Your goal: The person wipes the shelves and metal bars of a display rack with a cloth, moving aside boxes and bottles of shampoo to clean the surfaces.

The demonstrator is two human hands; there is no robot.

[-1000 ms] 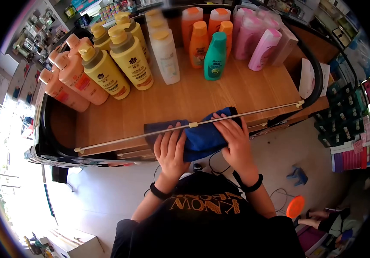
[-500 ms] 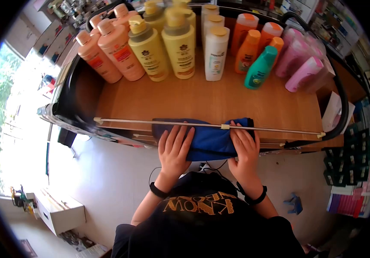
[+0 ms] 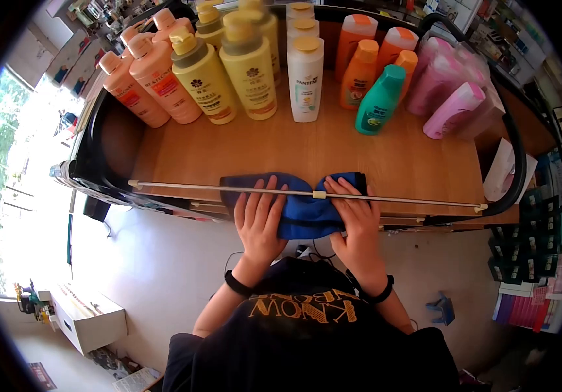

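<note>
A blue cloth (image 3: 307, 212) with dark edging lies over the front edge of a wooden shelf (image 3: 241, 153), bunched in the middle. My left hand (image 3: 261, 219) rests on its left part, fingers extended and slightly apart. On its right part lies my right hand (image 3: 357, 219), fingers stretched over the cloth. A thin metal rail (image 3: 411, 200) runs along the shelf front, passing by the fingers of both hands. The undersides of both palms are hidden.
Behind stand peach bottles (image 3: 163, 81), yellow pump bottles (image 3: 248, 75), white bottles (image 3: 305, 85), orange bottles (image 3: 359, 72), a green bottle (image 3: 380, 101) and pink bottles (image 3: 454, 111). A white cabinet (image 3: 91, 320) and a blue stool (image 3: 442, 308) stand on the floor below.
The shelf and bottles appear shifted slightly left in the view. My hands have drawn a little closer together, and the cloth is more bunched between them.
</note>
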